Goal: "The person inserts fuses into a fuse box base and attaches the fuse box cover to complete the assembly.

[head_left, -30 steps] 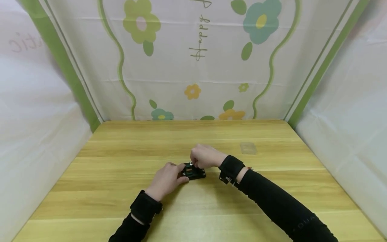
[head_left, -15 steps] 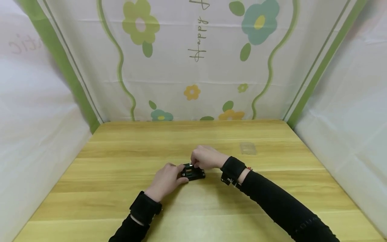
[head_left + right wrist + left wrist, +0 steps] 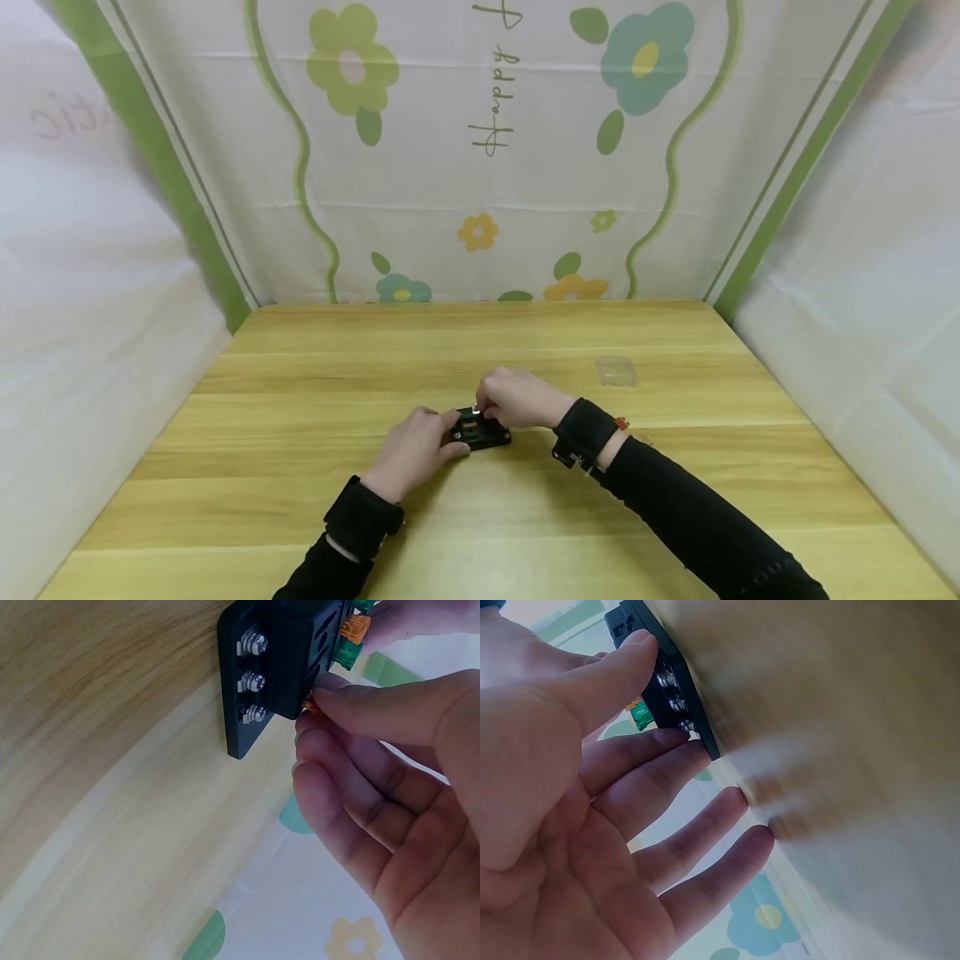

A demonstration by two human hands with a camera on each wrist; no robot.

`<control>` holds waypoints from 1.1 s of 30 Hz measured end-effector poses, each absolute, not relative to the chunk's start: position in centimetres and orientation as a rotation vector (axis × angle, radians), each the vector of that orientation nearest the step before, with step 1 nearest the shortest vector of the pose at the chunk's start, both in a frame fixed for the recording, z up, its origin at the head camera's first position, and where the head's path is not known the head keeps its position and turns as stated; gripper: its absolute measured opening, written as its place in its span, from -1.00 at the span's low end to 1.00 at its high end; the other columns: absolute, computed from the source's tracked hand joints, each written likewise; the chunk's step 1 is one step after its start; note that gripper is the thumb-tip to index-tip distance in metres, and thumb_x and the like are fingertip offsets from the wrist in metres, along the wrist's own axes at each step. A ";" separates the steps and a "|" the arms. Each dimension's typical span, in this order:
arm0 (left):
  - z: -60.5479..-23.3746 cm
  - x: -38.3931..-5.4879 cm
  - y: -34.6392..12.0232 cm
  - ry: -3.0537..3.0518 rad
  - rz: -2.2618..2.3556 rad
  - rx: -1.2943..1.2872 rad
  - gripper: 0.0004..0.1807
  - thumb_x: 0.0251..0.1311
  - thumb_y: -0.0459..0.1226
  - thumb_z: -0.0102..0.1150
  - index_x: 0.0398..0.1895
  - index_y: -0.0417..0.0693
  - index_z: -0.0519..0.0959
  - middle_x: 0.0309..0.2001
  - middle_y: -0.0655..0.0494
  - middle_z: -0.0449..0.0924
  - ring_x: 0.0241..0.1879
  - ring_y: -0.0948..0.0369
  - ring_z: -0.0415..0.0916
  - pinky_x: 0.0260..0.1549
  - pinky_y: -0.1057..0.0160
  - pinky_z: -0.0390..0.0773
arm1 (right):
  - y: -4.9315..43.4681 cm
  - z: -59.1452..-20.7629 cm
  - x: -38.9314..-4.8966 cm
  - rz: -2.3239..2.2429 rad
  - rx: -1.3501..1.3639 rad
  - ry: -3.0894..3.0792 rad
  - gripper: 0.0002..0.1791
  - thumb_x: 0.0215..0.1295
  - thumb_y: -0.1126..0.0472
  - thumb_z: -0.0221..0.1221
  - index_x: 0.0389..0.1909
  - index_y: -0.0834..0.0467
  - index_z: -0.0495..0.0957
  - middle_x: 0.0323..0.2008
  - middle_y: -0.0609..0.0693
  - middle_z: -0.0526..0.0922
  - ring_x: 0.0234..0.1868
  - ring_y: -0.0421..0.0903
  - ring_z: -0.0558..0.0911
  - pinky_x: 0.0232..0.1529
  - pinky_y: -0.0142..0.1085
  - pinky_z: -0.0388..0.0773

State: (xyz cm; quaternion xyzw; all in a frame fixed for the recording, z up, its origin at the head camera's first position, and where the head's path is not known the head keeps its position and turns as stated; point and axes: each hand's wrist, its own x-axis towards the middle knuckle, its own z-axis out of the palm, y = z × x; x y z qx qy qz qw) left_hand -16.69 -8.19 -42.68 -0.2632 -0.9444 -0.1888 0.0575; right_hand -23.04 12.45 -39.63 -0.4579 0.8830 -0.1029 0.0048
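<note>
A black fuse block (image 3: 487,435) with a row of metal screw terminals along its side lies on the table between both hands. My left hand (image 3: 415,448) grips its left end, thumb on the near side and fingers at the far side, as the left wrist view also shows. My right hand (image 3: 522,398) reaches over the top from the right. Between its thumb and fingers it pinches an orange blade fuse (image 3: 309,703), mostly hidden, right at the block's slots. Beside it, a green fuse (image 3: 349,655) and another orange fuse (image 3: 355,628) stand in the block.
A small clear plastic box (image 3: 617,372) sits on the wood-grain table (image 3: 315,367) behind the right wrist. A small orange thing (image 3: 645,439) shows just past the right wrist strap. White flowered cloth (image 3: 420,167) hangs at the back and both sides.
My right wrist has shifted slightly down and to the right in the view, with its fingertips staying at the block. The left hand keeps its hold on the fuse block.
</note>
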 end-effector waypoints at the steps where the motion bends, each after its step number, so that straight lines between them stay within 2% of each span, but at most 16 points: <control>1: -42.7 -16.7 -8.2 -2.860 -0.571 -0.799 -0.69 0.15 -0.05 0.40 -0.17 -0.02 0.64 -0.32 -0.06 0.61 -0.21 -0.05 0.55 -0.41 0.06 0.51 | 12.5 -39.7 -23.0 -0.319 -1.431 2.769 -0.85 0.29 0.39 0.25 -0.35 0.10 0.73 -0.35 -0.07 0.68 -0.33 -0.23 0.62 -0.29 -0.42 0.53; 9: -42.7 -16.6 -8.2 -2.863 -0.566 -0.796 -0.70 0.15 -0.05 0.40 -0.19 -0.02 0.63 -0.32 -0.06 0.60 -0.19 -0.06 0.55 -0.40 0.04 0.52 | 12.5 -39.6 -22.9 -0.290 -1.424 2.787 -0.87 0.30 0.36 0.25 -0.35 0.11 0.73 -0.36 -0.07 0.66 -0.34 -0.22 0.61 -0.30 -0.43 0.54; 12: -42.7 -16.6 -8.2 -2.871 -0.568 -0.790 -0.69 0.15 -0.04 0.40 -0.17 -0.01 0.63 -0.31 -0.08 0.61 -0.18 -0.07 0.55 -0.38 0.02 0.53 | 12.7 -39.3 -22.7 -0.326 -1.389 2.801 -0.90 0.27 0.33 0.30 -0.43 0.10 0.69 -0.43 -0.12 0.61 -0.45 -0.26 0.54 -0.38 -0.42 0.50; 17: -42.7 -16.6 -8.2 -2.875 -0.567 -0.782 -0.69 0.15 -0.03 0.39 -0.17 -0.01 0.63 -0.30 -0.08 0.60 -0.20 -0.05 0.55 -0.41 0.03 0.52 | 13.3 -38.7 -22.5 -0.408 -1.356 2.827 -0.80 0.24 0.30 0.34 -0.54 0.07 0.58 -0.54 -0.19 0.46 -0.58 -0.28 0.37 -0.51 -0.40 0.36; 28: -42.6 -16.6 -8.0 -2.892 -0.563 -0.767 -0.65 0.14 -0.03 0.40 -0.12 -0.03 0.65 -0.27 -0.11 0.61 -0.18 -0.05 0.55 -0.36 0.01 0.55 | 15.0 -38.1 -21.7 -0.418 -1.363 2.888 -0.87 0.25 0.28 0.32 -0.48 0.07 0.63 -0.50 -0.20 0.50 -0.52 -0.28 0.42 -0.47 -0.39 0.42; 33: -42.6 -16.6 -8.0 -2.904 -0.573 -0.761 -0.65 0.13 -0.03 0.41 -0.12 -0.04 0.65 -0.27 -0.09 0.62 -0.18 -0.05 0.54 -0.35 0.01 0.55 | 15.8 -37.7 -21.1 -0.435 -1.354 2.907 -0.86 0.26 0.31 0.30 -0.47 0.07 0.63 -0.50 -0.19 0.49 -0.53 -0.28 0.38 -0.46 -0.38 0.39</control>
